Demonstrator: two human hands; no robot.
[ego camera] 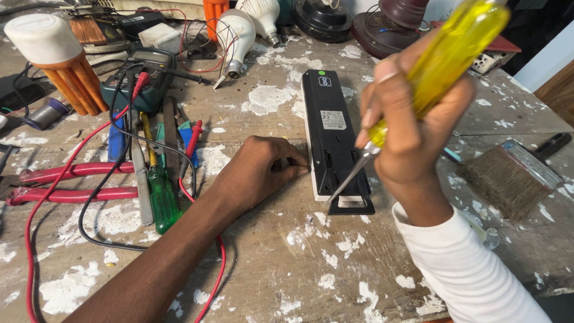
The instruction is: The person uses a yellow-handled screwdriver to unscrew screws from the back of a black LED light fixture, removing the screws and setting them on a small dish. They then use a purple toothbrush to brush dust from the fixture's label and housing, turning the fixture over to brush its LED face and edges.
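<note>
Left hand (pixel 263 164) down flat on the paint-flecked workbench (pixel 287 263), fingers curled and pressed against the long side of the black oblong device (pixel 332 140), gripping nothing, apparently bracing it against sliding. Right hand (pixel 412 119) wrapped tight around the yellow-handled screwdriver (pixel 445 57), shaft angled down so the tip meets the device's near end. Lying idle alongside: green screwdriver (pixel 161 194), multimeter (pixel 140 75), brush (pixel 508 173).
</note>
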